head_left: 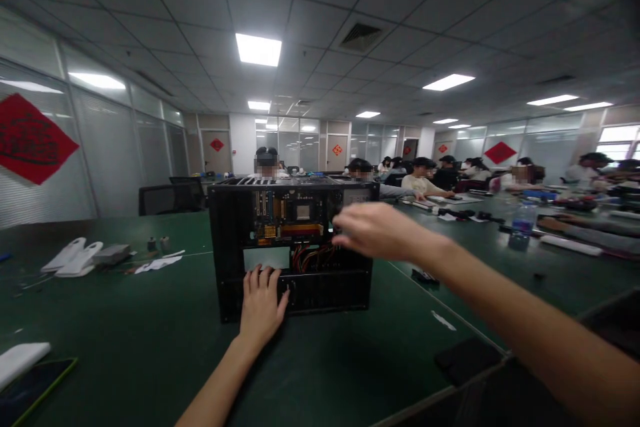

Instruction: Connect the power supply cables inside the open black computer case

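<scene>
While two hands are working at one computer case (pixel 295 293), the left fingers (pixel 256 280) are lying slightly spread on its lower front ledge, with the thumb pointing away, and the right fingers (pixel 350 220) are curling at the right side of its exposed inside; whether these are pinching anything I cannot tell, because they are blurred. One circuit board (pixel 270 210) with one pale square chip (pixel 303 213) is showing above the left fingers, and a bundle of red and yellow cables (pixel 313 257) is running below and left of the right fingers. Two white pieces (pixel 80 263), one grey block (pixel 111 255) and two small cylinders (pixel 152 244) are sitting left of the left fingers; one phone (pixel 37 383) with a green edge is lying nearer the wearer on that side. One bottle (pixel 523 220) is standing well beyond the right fingers, to their right.

Everything is resting on a green surface (pixel 165 320), with at least six people (pixel 417 185) sitting beyond the fingers. Glass partitions (pixel 105 140) are lining the room, at least five red diamond signs (pixel 37 138) are hanging around it, and lit panels (pixel 259 50) are shining overhead. The case is standing upright, directly against the left fingers and just behind the right ones.
</scene>
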